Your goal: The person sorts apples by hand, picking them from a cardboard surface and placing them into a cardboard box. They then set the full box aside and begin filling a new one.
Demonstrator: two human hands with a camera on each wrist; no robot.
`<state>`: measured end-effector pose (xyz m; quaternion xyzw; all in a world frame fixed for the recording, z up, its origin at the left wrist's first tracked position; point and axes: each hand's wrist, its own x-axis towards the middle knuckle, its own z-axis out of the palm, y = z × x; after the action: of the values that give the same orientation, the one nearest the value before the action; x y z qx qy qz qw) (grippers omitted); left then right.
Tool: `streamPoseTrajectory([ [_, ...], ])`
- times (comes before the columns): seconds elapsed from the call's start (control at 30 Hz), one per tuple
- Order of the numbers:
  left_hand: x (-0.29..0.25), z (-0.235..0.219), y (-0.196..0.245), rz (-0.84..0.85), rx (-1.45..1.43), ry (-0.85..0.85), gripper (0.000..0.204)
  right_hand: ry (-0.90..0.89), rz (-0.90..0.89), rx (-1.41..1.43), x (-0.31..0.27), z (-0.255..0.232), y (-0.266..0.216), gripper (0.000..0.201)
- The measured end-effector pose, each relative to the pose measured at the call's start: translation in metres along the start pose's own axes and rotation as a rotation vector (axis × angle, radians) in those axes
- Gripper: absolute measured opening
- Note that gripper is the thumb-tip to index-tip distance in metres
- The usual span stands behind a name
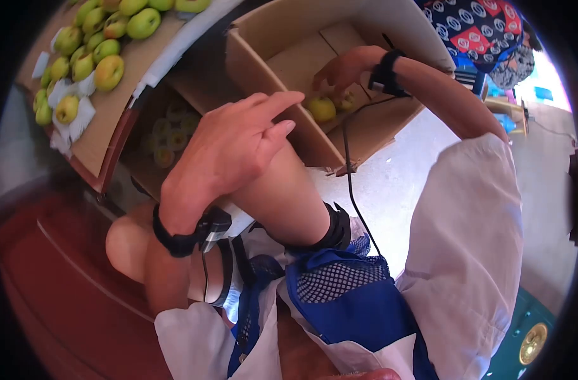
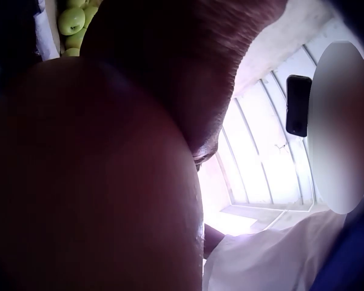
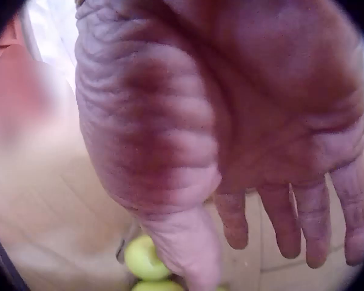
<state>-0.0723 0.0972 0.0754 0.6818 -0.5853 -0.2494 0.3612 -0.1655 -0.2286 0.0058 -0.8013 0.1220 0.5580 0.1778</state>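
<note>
My right hand (image 1: 341, 67) reaches into an open cardboard box (image 1: 282, 38), just above a few green apples (image 1: 322, 109) on its floor. In the right wrist view the right hand (image 3: 242, 139) shows an open palm with straight fingers, holding nothing, and green apples (image 3: 143, 257) lie below the thumb. My left hand (image 1: 235, 145) rests on my raised knee with relaxed, spread fingers, beside the box's near wall. Dark skin close to the lens blocks most of the left wrist view.
Many loose green apples (image 1: 99, 44) lie on a cardboard sheet at the top left, some on white foam; they show again as green apples (image 2: 73, 21). Below it a shaded box (image 1: 171, 130) holds wrapped fruit. Pale concrete floor (image 1: 390, 183) lies on the right.
</note>
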Motion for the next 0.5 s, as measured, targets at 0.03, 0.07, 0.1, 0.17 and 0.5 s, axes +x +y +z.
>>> streamPoseTrajectory([
  [0.03,0.0,-0.002,0.0,-0.021,-0.003,-0.035,0.04,-0.049,-0.015,-0.013,0.011,0.006,-0.002,0.093],
  [0.07,0.001,-0.007,0.003,-0.044,-0.004,-0.068,0.04,-0.097,-0.032,-0.029,0.022,0.011,-0.004,0.098],
  [0.1,0.002,-0.01,0.003,-0.068,-0.002,-0.1,0.04,-0.144,-0.053,-0.046,0.032,0.018,-0.001,0.103],
  [0.17,0.003,-0.008,0.002,-0.049,-0.025,-0.089,0.038,-0.044,-0.171,-0.045,0.044,0.04,0.009,0.105],
  [0.5,0.005,-0.003,-0.003,-0.033,-0.094,-0.052,0.034,0.098,-0.205,-0.029,0.045,0.061,0.004,0.098],
])
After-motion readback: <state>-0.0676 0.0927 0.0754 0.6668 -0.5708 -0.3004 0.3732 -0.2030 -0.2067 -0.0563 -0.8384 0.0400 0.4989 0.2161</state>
